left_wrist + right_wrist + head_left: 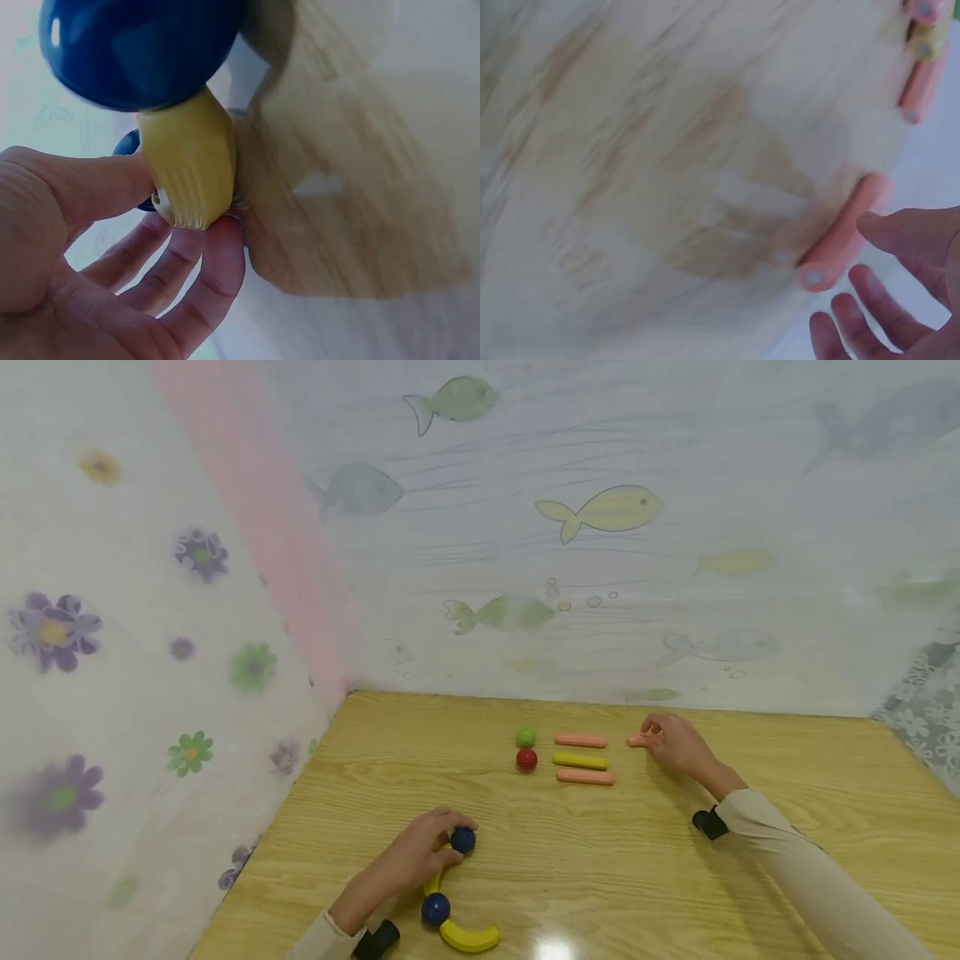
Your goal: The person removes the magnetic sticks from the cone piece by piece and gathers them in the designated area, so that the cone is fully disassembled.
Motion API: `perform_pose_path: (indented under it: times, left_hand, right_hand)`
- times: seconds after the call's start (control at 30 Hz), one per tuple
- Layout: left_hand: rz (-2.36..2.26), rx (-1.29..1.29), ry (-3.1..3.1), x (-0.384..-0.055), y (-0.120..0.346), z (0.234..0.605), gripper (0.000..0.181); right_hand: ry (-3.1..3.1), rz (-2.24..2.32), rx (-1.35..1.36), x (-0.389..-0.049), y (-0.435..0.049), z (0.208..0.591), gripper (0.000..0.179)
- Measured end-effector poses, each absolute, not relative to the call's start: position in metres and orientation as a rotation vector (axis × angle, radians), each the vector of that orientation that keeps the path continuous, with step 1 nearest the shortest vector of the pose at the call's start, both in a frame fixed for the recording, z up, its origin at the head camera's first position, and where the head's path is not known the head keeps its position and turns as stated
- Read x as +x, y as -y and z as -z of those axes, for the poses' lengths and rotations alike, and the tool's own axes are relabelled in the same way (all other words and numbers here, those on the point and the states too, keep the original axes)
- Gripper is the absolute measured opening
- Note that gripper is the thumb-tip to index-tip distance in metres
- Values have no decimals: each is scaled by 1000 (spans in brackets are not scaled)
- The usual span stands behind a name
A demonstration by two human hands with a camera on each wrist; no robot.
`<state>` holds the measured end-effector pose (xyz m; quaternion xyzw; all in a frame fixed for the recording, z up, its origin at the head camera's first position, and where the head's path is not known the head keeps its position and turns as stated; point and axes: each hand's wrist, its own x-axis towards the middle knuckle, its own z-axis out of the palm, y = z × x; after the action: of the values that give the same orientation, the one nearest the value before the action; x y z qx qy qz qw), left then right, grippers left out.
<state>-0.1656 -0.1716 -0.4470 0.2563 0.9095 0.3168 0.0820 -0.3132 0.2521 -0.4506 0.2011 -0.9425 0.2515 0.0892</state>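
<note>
In the head view my left hand [420, 852] is at the front, fingers around a blue ball [463, 839]. The left wrist view shows its thumb and fingers pinching a curved yellow rod [187, 161] between two balls. A second blue ball [436, 910] joins that rod to another curved yellow rod [469, 937], nearest me. At the back right, my right hand [678, 747] pinches a pink rod [844, 236] near one end, low at the table. Its thumb overlaps the rod; the index fingertip is hidden, and the other fingers are spread apart from it.
Left of my right hand lie two straight pink rods [581, 741] with a yellow rod [581, 762] between them. Beside these sit a green ball [526, 737] and a red ball [527, 760]. The wooden table [360, 760] meets a fish-patterned wall behind and a flowered wall at left.
</note>
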Motion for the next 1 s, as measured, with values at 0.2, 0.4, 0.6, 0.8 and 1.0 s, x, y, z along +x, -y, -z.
perform_pose_path:
  times: [0.2, 0.4, 0.6, 0.8, 1.0]
  left_hand:
    - [-932, 685, -2731, -168, 169, 445, 40]
    - [-997, 554, -2762, -159, 167, 444, 42]
    - [-967, 329, -2794, -137, 161, 438, 48]
    - [-937, 256, -2826, -129, 156, 436, 43]
    - [-979, 362, -2830, -134, 160, 441, 28]
  right_hand:
    - [2755, -796, 664, -307, -234, 436, 17]
    - [2703, -903, 852, -291, -203, 425, 14]
    - [2638, -1004, 1105, -268, -164, 421, 11]
    - [2645, -1000, 1336, -242, -121, 422, 14]
    - [2793, -940, 1484, -215, -80, 431, 23]
